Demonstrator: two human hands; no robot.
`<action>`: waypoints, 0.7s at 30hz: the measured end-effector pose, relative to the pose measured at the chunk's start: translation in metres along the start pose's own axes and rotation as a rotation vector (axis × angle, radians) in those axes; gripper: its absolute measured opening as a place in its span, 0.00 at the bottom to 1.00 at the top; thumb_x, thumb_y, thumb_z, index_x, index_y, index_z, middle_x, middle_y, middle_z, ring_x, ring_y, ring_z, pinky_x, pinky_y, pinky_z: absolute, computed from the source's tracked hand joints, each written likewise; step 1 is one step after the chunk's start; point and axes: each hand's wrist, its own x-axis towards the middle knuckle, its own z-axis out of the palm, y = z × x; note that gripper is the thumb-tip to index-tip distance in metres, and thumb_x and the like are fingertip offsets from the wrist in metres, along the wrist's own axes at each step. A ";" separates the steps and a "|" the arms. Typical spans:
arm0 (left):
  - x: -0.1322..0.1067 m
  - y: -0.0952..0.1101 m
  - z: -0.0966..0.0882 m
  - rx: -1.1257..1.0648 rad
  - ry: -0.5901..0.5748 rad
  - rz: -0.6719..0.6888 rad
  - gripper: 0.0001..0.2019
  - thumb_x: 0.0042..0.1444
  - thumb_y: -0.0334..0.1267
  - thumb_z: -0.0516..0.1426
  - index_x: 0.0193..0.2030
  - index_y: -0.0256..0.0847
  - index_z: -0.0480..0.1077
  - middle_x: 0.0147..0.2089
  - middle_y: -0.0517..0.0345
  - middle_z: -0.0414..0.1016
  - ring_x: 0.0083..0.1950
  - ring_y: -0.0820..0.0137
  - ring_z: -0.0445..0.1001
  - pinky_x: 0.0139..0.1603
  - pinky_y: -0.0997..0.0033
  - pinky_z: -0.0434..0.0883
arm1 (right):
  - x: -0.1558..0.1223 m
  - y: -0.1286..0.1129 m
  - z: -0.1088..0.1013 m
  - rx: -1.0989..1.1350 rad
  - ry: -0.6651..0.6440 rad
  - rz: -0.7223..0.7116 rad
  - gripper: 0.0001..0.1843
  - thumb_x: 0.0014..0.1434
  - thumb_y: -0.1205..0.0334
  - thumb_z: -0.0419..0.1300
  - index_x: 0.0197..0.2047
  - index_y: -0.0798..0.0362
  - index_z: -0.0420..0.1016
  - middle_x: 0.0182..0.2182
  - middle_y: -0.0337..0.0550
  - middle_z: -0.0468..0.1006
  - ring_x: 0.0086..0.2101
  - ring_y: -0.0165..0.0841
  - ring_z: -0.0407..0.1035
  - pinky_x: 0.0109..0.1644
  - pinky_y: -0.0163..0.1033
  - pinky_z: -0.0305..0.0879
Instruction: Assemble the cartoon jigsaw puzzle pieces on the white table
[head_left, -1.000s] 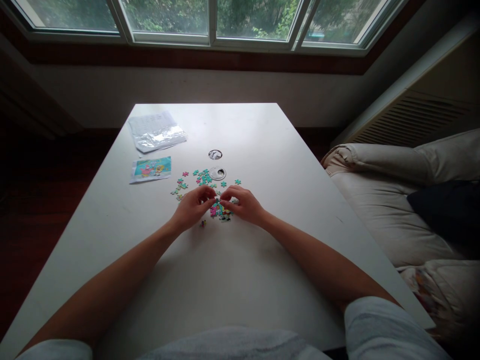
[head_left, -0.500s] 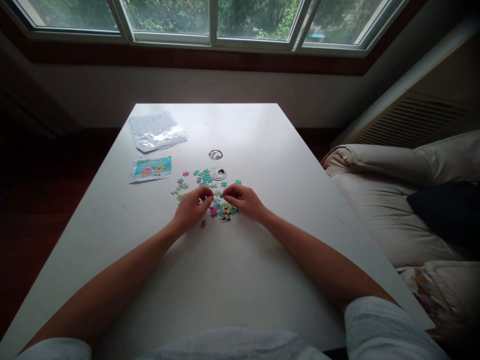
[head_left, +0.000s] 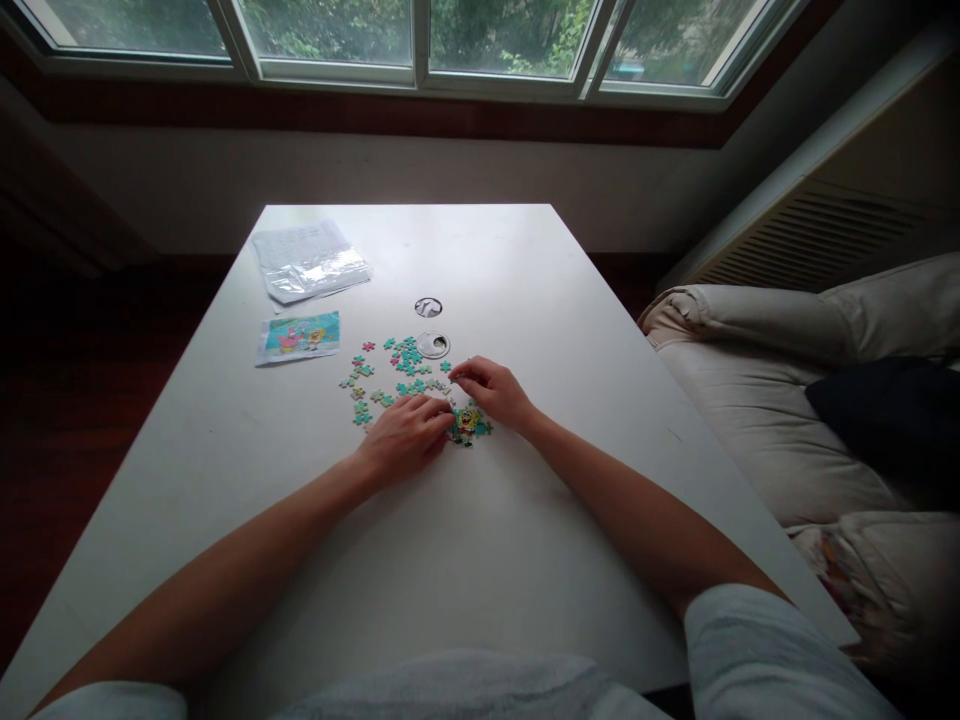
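Pressing left hand (head_left: 409, 435) flat on the assembled patch (head_left: 469, 425) | my right hand (head_left: 491, 392) pinches just beyond, contents unclear | I'd pin it firmly, align tabs first.

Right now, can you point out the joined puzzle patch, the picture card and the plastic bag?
joined puzzle patch (head_left: 469, 424), head view, its yellow part.
picture card (head_left: 298, 337), head view, its middle.
plastic bag (head_left: 311, 262), head view, its shiny middle.
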 end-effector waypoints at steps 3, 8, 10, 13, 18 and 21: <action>0.000 0.001 0.001 0.019 -0.009 0.027 0.12 0.66 0.33 0.52 0.53 0.43 0.71 0.57 0.50 0.74 0.56 0.59 0.70 0.56 0.57 0.67 | 0.002 0.000 -0.004 -0.046 0.000 -0.028 0.11 0.63 0.61 0.57 0.42 0.49 0.81 0.38 0.42 0.79 0.34 0.30 0.70 0.39 0.36 0.65; -0.001 -0.001 -0.001 0.024 0.001 0.022 0.12 0.66 0.33 0.52 0.53 0.43 0.71 0.57 0.50 0.75 0.57 0.59 0.71 0.56 0.57 0.66 | 0.000 0.002 -0.006 -0.087 -0.035 0.017 0.12 0.63 0.57 0.59 0.46 0.49 0.81 0.29 0.36 0.78 0.27 0.28 0.66 0.34 0.34 0.62; -0.001 -0.001 -0.002 0.010 0.003 0.012 0.12 0.66 0.32 0.51 0.52 0.43 0.72 0.56 0.51 0.75 0.56 0.60 0.71 0.56 0.57 0.66 | -0.001 0.001 -0.006 -0.118 -0.034 0.011 0.11 0.62 0.59 0.60 0.46 0.49 0.80 0.27 0.34 0.77 0.26 0.27 0.65 0.34 0.34 0.61; -0.002 -0.002 -0.003 -0.004 0.008 -0.005 0.12 0.66 0.32 0.51 0.51 0.43 0.72 0.54 0.52 0.77 0.54 0.61 0.72 0.54 0.58 0.67 | -0.001 -0.001 -0.007 -0.164 -0.075 -0.033 0.09 0.60 0.64 0.61 0.43 0.48 0.81 0.30 0.36 0.79 0.29 0.28 0.68 0.38 0.35 0.63; -0.002 -0.003 -0.001 0.001 0.014 -0.012 0.11 0.67 0.33 0.51 0.51 0.42 0.72 0.53 0.52 0.77 0.54 0.61 0.73 0.53 0.58 0.68 | 0.001 -0.004 -0.006 -0.227 -0.145 -0.116 0.09 0.59 0.68 0.62 0.40 0.49 0.82 0.31 0.39 0.80 0.34 0.32 0.69 0.43 0.37 0.64; -0.002 -0.002 -0.001 0.019 0.010 -0.009 0.11 0.67 0.33 0.51 0.50 0.42 0.72 0.52 0.52 0.77 0.53 0.61 0.73 0.53 0.58 0.68 | 0.002 -0.003 -0.005 -0.266 -0.175 -0.157 0.07 0.59 0.68 0.63 0.39 0.50 0.82 0.30 0.39 0.78 0.33 0.32 0.68 0.44 0.38 0.62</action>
